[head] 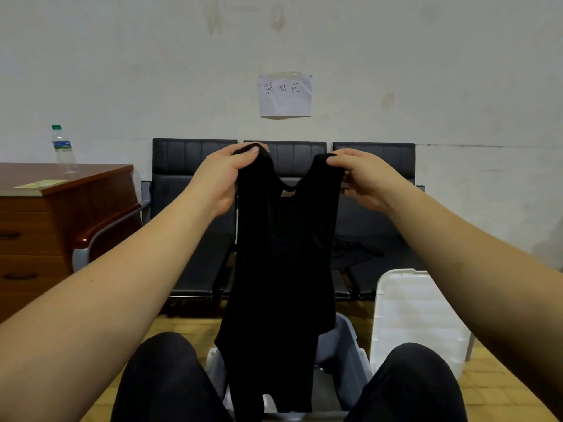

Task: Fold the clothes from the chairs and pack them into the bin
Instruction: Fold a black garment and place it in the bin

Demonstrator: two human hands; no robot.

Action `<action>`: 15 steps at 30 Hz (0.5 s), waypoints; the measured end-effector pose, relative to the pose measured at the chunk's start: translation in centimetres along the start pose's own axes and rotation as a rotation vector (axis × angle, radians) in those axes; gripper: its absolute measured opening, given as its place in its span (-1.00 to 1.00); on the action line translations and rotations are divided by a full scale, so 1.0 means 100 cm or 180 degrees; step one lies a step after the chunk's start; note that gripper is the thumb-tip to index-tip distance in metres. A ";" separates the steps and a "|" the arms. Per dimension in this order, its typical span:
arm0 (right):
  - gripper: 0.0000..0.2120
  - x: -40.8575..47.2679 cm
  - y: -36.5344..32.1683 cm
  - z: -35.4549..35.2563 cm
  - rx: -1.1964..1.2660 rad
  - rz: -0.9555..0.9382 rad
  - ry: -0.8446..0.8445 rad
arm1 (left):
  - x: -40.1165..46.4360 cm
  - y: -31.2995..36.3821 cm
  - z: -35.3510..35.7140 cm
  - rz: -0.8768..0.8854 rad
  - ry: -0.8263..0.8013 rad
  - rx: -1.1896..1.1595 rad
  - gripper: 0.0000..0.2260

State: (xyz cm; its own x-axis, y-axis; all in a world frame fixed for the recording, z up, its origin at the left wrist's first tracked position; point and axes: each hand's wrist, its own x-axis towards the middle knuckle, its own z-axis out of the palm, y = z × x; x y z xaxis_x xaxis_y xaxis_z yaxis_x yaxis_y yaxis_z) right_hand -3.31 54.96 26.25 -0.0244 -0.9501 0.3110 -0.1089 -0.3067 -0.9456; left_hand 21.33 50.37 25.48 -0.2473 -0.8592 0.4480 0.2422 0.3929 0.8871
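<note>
Between the two raised forearms, in the head view, a black sleeveless knit top [285,269] is held up by its shoulder straps: the left strap is pinched by the left hand [227,178], thumb on top of the bunched fabric, and the right strap is pinched by the right hand [362,178] in the same way. The garment hangs full length, and its hem reaches down in front of the grey plastic bin [347,354] that stands on the floor between the knees. A white ribbed bin lid [417,318] is propped just to the right of it. Behind, on the row of black padded chairs [195,166], another dark garment [353,254] is seen lying on the right-hand seat (its shape cannot be made out). The top is judged to be unfolded as yet. Several slips could follow: if one pinch is loosened, the strap would drop and the top would fall crumpled into the bin; if the hem is dragged over the bin's rim while folding, creases could be set; the limp knit could also fold crookedly with no flat surface used beneath it.
</note>
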 end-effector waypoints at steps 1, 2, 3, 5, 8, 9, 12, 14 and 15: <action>-0.82 0.000 -0.003 0.005 -0.0136 -0.0076 0.0037 | -0.003 0.002 0.005 0.0026 -0.0129 0.0037 -0.85; -0.85 -0.001 -0.006 0.010 -0.0376 -0.0151 0.0071 | -0.005 0.004 0.010 0.0047 -0.0246 0.0099 -0.85; -0.87 -0.001 -0.009 0.015 -0.0635 -0.0220 0.0093 | -0.007 0.005 0.015 0.0079 -0.0358 0.0196 -0.85; -0.91 0.000 -0.013 0.026 -0.0949 -0.0321 0.0118 | -0.008 0.004 0.022 0.0151 -0.0576 0.0575 -0.86; -0.92 0.000 -0.014 0.041 -0.0870 -0.0288 0.0095 | -0.006 -0.002 0.030 0.0003 -0.0717 0.1177 -0.90; -0.91 -0.001 -0.012 0.045 -0.0726 -0.0239 0.0089 | -0.005 -0.005 0.032 -0.0066 -0.0700 0.1267 -0.90; -0.90 -0.003 -0.002 0.052 -0.0469 -0.0161 0.0169 | -0.002 -0.012 0.033 -0.0103 -0.0461 0.1182 -0.88; -0.93 -0.006 0.013 0.053 -0.0222 -0.0120 0.0318 | 0.000 -0.014 0.031 -0.0131 -0.0338 0.0977 -0.89; -0.92 -0.008 0.024 0.054 -0.0034 -0.0109 0.0360 | 0.001 -0.015 0.030 -0.0133 -0.0265 0.0905 -0.90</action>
State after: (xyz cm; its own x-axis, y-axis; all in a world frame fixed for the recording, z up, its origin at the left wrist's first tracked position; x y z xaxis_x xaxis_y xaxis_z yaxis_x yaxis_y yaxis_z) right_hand 1.77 54.66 23.18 -0.1325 -0.9264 0.3524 -0.1221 -0.3376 -0.9333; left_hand 18.09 50.69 24.48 -0.3305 -0.8513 0.4075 -0.0396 0.4439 0.8952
